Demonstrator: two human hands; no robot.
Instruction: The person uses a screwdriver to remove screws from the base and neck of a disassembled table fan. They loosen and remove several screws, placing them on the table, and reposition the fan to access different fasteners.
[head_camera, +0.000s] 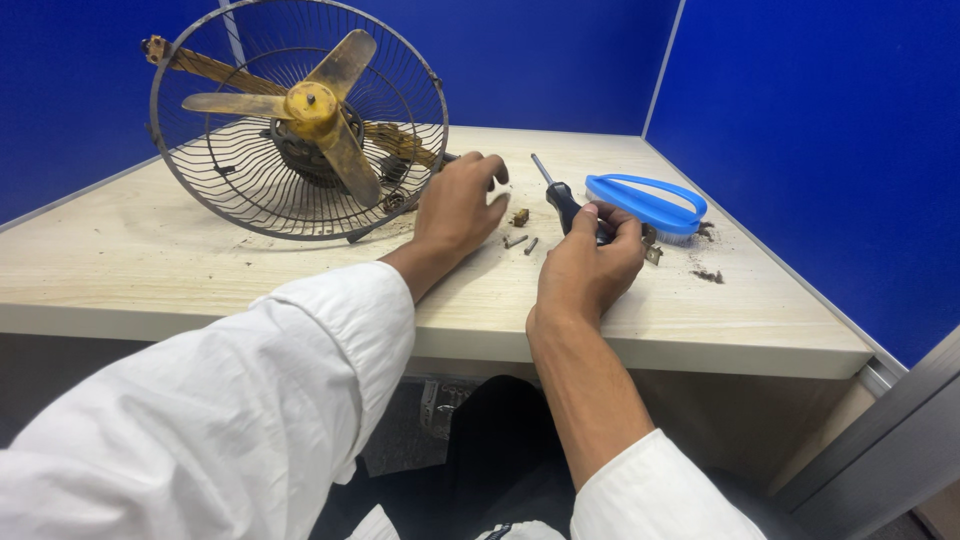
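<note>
Our right hand (588, 262) closes around the black handle of the screwdriver (560, 196), whose shaft points away from us, tip raised off the counter (200, 270). Our left hand (458, 205) rests half-curled and holding nothing against the lower rim of the old fan (300, 115), as if steadying the tilted wire cage. Loose screws (520, 241) lie between our hands, likely kept within easy reach. Just beyond the right hand sits a blue brush (645, 205), with dark debris beside it.
</note>
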